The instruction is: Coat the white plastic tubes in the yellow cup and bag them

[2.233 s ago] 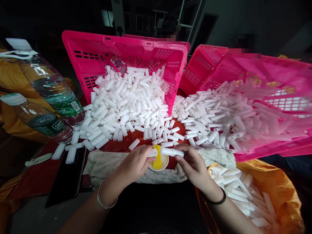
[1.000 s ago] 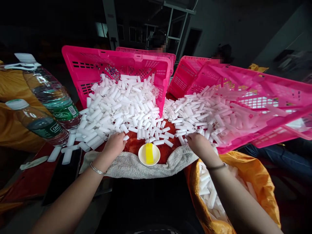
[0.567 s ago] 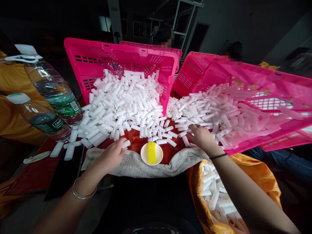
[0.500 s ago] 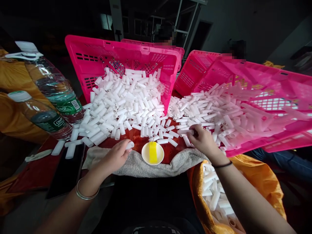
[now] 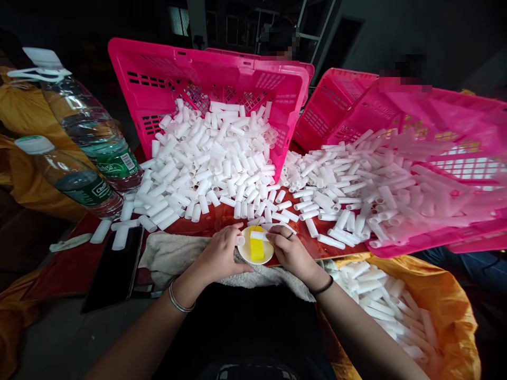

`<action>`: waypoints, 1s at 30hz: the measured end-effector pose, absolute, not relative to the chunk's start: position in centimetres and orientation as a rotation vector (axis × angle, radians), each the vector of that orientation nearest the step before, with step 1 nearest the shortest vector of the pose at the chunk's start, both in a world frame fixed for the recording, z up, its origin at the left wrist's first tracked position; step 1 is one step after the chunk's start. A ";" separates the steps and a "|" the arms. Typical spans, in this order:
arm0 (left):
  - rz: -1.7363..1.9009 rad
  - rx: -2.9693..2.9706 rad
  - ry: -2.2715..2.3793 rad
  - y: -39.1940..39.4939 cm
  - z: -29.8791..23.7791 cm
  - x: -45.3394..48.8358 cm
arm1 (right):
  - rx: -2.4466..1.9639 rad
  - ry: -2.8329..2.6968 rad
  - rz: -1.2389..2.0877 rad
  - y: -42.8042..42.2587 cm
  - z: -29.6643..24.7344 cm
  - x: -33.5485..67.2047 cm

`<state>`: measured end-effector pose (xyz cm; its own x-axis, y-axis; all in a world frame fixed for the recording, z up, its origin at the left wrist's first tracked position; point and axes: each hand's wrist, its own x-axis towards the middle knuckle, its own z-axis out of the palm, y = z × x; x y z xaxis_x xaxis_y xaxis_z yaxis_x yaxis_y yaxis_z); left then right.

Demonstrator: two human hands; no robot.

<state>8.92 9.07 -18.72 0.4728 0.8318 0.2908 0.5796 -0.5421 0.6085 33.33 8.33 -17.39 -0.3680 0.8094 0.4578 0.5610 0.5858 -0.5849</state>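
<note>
My left hand [image 5: 222,254] is closed around a short white plastic tube [image 5: 240,240], with only the tube's round end showing by the fingers. Between the thumb and fingers of my right hand [image 5: 292,254] is another short white tube [image 5: 258,236], lying level above a yellow block [image 5: 257,251]. The block sits in a small white dish [image 5: 244,253], and a thin dark wire or thread stands up at its back. Both hands flank the dish at its left and right edges. A grey towel [image 5: 174,252] lies along the table's front edge beneath them.
Pink crates [image 5: 293,121] lie tipped on the red table [image 5: 214,219], spilling heaps of white tubes [image 5: 222,158]. Two water bottles [image 5: 113,153] and a dark phone-like slab [image 5: 113,279] are at left. An orange sack [image 5: 447,306] of tubes stands at lower right. People sit beyond the crates.
Both hands have moved inward to the dish, each with a tube. The right hand came left from the loose tubes and now holds its tube above the yellow block. The view has shifted slightly.
</note>
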 end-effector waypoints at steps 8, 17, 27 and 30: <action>0.734 2.255 1.157 9.3 -17.9 9.2 | -1.131 -2.069 0.609 8.7 -16.7 34.0; 0.757 2.216 1.156 9.3 -17.8 9.0 | -1.217 -2.003 0.734 8.5 -16.8 34.0; 0.755 2.202 1.166 9.4 -17.9 8.9 | -1.230 -1.950 0.723 8.2 -17.0 33.4; 0.759 2.204 1.183 9.4 -18.1 8.9 | -1.111 -2.011 0.594 7.8 -17.2 33.0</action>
